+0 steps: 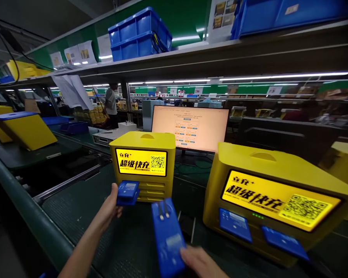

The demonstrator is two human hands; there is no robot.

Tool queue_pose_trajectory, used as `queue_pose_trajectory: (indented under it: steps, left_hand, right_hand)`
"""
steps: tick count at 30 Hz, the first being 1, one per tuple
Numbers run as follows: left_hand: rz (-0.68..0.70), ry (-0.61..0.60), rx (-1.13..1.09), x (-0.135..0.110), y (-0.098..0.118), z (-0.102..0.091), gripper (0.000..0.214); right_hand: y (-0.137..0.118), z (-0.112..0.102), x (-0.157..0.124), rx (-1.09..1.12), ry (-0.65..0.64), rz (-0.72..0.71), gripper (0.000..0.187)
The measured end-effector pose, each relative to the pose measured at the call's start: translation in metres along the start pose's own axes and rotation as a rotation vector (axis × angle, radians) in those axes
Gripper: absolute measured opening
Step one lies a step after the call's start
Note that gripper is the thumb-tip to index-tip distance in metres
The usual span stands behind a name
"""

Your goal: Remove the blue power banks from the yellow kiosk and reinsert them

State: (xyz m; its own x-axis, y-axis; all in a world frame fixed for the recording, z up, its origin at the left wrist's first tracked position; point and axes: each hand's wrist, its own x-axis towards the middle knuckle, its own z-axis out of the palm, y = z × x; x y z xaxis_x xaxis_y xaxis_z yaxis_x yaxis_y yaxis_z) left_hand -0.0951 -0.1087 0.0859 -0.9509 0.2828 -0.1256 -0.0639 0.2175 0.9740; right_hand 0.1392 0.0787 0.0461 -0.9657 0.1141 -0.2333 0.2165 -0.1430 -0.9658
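The left hand point(111, 210) pinched a blue power bank point(128, 192) at the far yellow station point(142, 166), seemingly half-slotted; the right hand point(198, 262) gripped another power bank point(167, 235), awaiting a free slot.

Factory assembly hall under long fluorescent strip lights point(278, 76). Overhead, a grey steel shelf point(191, 58) loaded with blue plastic crates point(139, 34) against a green wall panel point(179, 15), printed sheets point(75, 90) hanging from its edge. Dark green ribbed bench mat point(124, 239) below, lit monitor point(190, 129) at centre rear, conveyor line point(66, 181) at left, a distant person point(110, 104) standing among yellow cartons.
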Motion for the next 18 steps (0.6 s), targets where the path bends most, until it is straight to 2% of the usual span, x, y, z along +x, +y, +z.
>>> queue_pose_trajectory:
  steps: [2, 4, 5, 6, 7, 9, 10, 11, 13, 16, 18]
  left_hand:
    - [0.076, 0.102, 0.056, 0.003, 0.000, -0.002, 0.078]
    - [0.179, 0.251, 0.134, -0.008, -0.005, -0.005, 0.079]
    - [0.298, 0.326, 0.221, -0.017, -0.010, -0.005, 0.073]
    - [0.464, 0.375, 0.334, -0.026, -0.016, -0.004, 0.065]
    - [0.717, 0.385, 0.529, -0.034, -0.022, 0.000, 0.055]
    - [1.238, 0.252, 0.913, -0.044, -0.031, 0.011, 0.043]
    - [1.431, 0.174, 1.043, -0.044, -0.032, 0.018, 0.045]
    - [1.557, 0.114, 1.106, -0.042, -0.032, 0.025, 0.050]
    - [1.661, 0.107, 1.088, -0.034, -0.027, 0.037, 0.055]
    - [1.650, 0.137, 0.951, -0.029, -0.024, 0.049, 0.053]
    - [1.627, 0.118, 0.909, -0.033, -0.028, 0.052, 0.054]
  right_hand:
    - [-0.012, 0.025, 0.023, 0.146, -0.066, -0.047, 0.070]
    - [-0.018, 0.043, 0.044, 0.314, 0.009, -0.084, 0.073]
    - [-0.019, 0.050, 0.052, 0.373, 0.075, -0.086, 0.075]
    - [-0.019, 0.055, 0.060, 0.410, 0.118, -0.084, 0.077]
    - [-0.019, 0.058, 0.066, 0.432, 0.133, -0.092, 0.077]
    - [-0.019, 0.061, 0.075, 0.441, 0.116, -0.154, 0.073]
    - [-0.020, 0.060, 0.077, 0.445, 0.106, -0.190, 0.070]
    - [-0.020, 0.057, 0.079, 0.456, 0.117, -0.217, 0.067]
    - [-0.020, 0.051, 0.079, 0.494, 0.205, -0.238, 0.062]
    - [-0.013, 0.044, 0.076, 0.555, 0.379, -0.229, 0.060]
    - [-0.007, 0.047, 0.077, 0.591, 0.447, -0.240, 0.064]
